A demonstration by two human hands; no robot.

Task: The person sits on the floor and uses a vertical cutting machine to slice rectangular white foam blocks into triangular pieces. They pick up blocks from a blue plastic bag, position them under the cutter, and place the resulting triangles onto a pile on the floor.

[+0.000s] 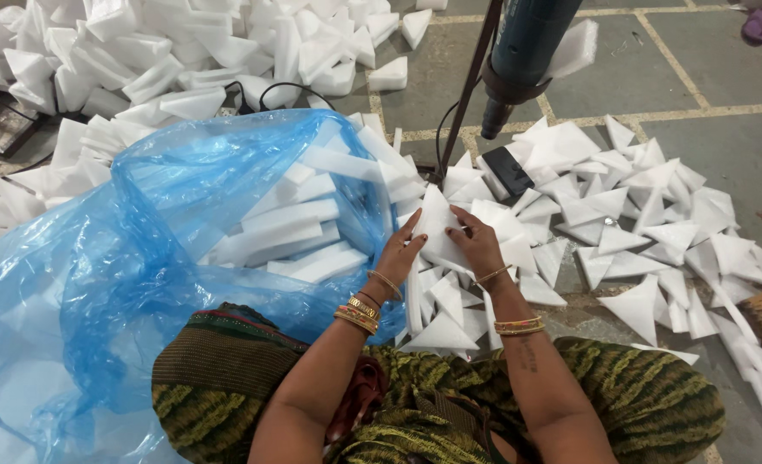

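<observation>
You're mid-stacking: left hand (401, 256) and right hand (477, 245) both grip the foam triangle (437, 225) at frame centre; square it next.

Single head-mounted view: the camera looked steeply down from close above the seated person's lap, facing forward over the tiled floor (725, 163).

White triangular foam piece (439, 230), held flat

blue plastic bag (97, 258) holding white foam strips (291, 219) | dark teal tool (523, 51) on stand | tiled floor (725, 146)
</observation>
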